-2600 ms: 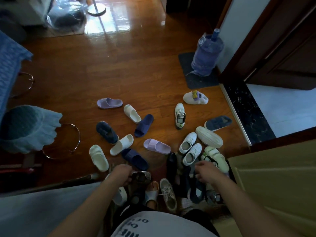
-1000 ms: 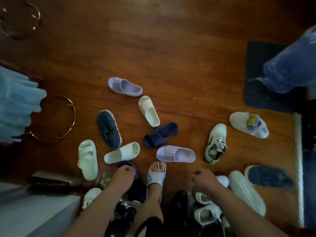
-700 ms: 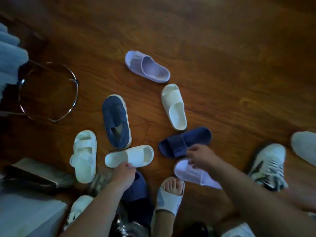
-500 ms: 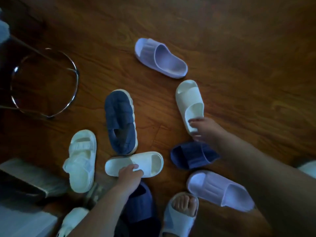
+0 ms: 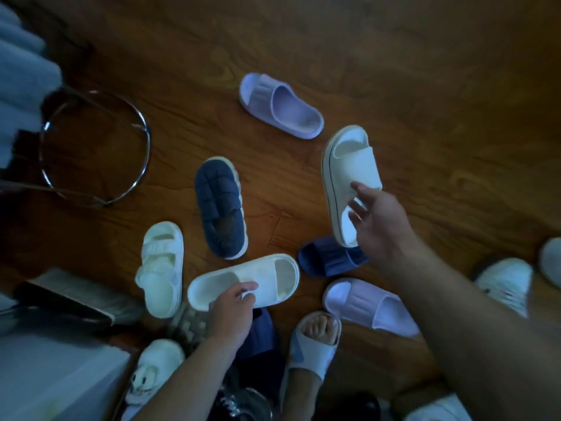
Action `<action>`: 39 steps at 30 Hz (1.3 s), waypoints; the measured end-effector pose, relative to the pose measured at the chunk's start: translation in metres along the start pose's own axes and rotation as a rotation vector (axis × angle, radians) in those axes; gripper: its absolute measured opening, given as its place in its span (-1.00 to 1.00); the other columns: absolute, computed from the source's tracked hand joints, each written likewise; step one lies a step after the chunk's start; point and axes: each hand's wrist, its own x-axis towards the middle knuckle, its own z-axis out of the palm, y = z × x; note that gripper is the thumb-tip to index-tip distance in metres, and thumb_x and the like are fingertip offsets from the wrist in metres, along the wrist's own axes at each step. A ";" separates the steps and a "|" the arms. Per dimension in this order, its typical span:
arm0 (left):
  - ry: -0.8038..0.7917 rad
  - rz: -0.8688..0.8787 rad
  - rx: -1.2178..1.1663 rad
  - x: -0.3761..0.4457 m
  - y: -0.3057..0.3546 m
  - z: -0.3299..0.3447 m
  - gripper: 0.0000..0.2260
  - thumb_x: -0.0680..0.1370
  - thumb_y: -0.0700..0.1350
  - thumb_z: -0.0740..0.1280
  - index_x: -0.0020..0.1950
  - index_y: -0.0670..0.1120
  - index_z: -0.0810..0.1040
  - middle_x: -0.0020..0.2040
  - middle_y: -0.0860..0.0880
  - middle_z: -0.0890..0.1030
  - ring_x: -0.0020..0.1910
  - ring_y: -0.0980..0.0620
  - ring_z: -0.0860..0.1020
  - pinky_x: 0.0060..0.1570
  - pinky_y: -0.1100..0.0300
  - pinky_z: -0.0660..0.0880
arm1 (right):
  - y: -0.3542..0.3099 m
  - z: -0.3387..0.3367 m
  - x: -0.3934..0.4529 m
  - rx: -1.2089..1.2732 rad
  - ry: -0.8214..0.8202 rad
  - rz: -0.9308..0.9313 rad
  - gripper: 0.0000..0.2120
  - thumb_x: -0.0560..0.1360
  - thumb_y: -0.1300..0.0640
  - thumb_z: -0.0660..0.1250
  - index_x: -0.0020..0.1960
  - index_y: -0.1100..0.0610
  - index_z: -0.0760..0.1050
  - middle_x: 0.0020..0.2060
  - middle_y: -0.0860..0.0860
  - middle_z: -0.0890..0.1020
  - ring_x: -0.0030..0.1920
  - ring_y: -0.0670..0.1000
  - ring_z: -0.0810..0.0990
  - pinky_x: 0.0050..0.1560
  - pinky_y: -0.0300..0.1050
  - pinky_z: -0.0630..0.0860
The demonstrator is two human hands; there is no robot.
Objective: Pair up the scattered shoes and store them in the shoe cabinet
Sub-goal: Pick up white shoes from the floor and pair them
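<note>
Head view: two cream slides, judged to be a matching pair, are each being taken by one hand over the wooden floor (image 5: 425,86).
Right cream slide (image 5: 352,168): it is tilted up on its edge, the sole rim showing; whether it is clear of the floor cannot be told.
Right hand (image 5: 379,226): its fingers are curled round the heel end of that slide.
Left cream slide (image 5: 243,281): it lies flat on the floor, just beside the navy quilted slipper (image 5: 220,208).
Left hand (image 5: 232,311): the near edge of the slide is pinched between fingers and thumb.
Hands: they are well apart, each clamped on its own slide.
Slip risk: the right slide is held only by its end, so it could swing out and drop onto the navy slide (image 5: 331,259) below it.
Mismatch risk: a white strapped sandal (image 5: 161,268) lies just beside the left slide; in this dim light a wrong partner could be picked.
Tripping risk: a lilac slide (image 5: 370,302) lies next to the person's slippered foot (image 5: 315,341), and another lilac slide (image 5: 280,106) lies further off.
Cabinet: it is not seen in view, so the carry is judged as not begun.
</note>
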 end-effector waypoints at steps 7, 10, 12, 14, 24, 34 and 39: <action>0.008 0.237 -0.055 -0.170 0.041 -0.020 -0.76 0.57 -0.26 0.34 -0.13 0.06 0.69 -0.05 0.18 0.67 -0.03 0.22 0.59 0.05 0.27 0.46 | -0.001 -0.135 -0.231 0.132 0.176 -0.099 -0.80 0.61 0.28 0.24 0.03 0.10 0.63 -0.22 -0.06 0.71 -0.23 -0.15 0.66 -0.06 -0.17 0.50; -0.076 0.258 -0.135 -0.258 0.038 -0.029 -0.76 0.58 -0.25 0.36 -0.11 0.05 0.72 -0.07 0.11 0.70 -0.07 0.15 0.62 0.09 0.15 0.53 | 0.017 -0.199 -0.349 0.132 0.246 -0.110 -0.80 0.62 0.30 0.23 0.07 0.13 0.61 -0.18 -0.04 0.72 -0.16 -0.11 0.68 0.09 -0.11 0.47; -0.111 0.332 -0.147 -0.326 0.036 -0.039 -0.76 0.58 -0.22 0.36 -0.06 0.09 0.74 -0.08 0.12 0.70 -0.06 0.09 0.63 0.08 0.08 0.56 | 0.031 -0.236 -0.429 0.164 0.264 -0.147 -0.80 0.62 0.30 0.23 0.13 0.16 0.59 -0.17 -0.01 0.72 -0.10 -0.06 0.65 0.09 -0.10 0.47; -0.143 0.443 -0.154 -0.401 0.024 -0.051 -0.72 0.59 -0.20 0.32 -0.01 0.17 0.72 -0.15 0.25 0.68 -0.15 0.26 0.62 -0.05 0.11 0.60 | 0.053 -0.268 -0.513 0.223 0.284 -0.183 -0.81 0.61 0.31 0.24 0.15 0.17 0.58 -0.09 0.06 0.70 -0.05 0.00 0.64 0.03 -0.10 0.49; -0.426 0.769 -0.075 -0.651 -0.057 -0.118 -0.72 0.63 -0.18 0.26 0.24 0.08 0.66 0.01 0.24 0.61 -0.09 0.32 0.57 0.02 0.22 0.53 | 0.171 -0.316 -0.754 0.440 0.356 -0.385 -0.77 0.59 0.28 0.27 0.22 0.17 0.56 0.07 0.14 0.67 0.02 0.09 0.62 0.00 -0.05 0.53; -0.520 0.889 0.627 -0.712 -0.183 -0.181 -0.23 0.53 -0.01 0.45 0.63 0.02 0.11 0.55 -0.05 0.20 0.48 -0.03 0.29 0.16 0.36 0.28 | 0.299 -0.224 -0.871 0.565 0.299 -0.420 -0.77 0.60 0.24 0.28 0.17 0.08 0.65 0.03 0.14 0.71 0.04 0.08 0.66 0.20 0.02 0.57; -0.520 1.064 0.722 -0.700 -0.235 -0.196 -0.27 0.57 0.00 0.37 0.64 -0.01 0.05 0.47 -0.07 0.21 0.42 -0.05 0.26 0.17 0.19 0.28 | 0.350 -0.165 -0.894 0.614 0.282 -0.405 -0.77 0.60 0.25 0.27 0.11 0.13 0.68 0.06 0.11 0.72 0.11 0.05 0.67 0.21 -0.07 0.54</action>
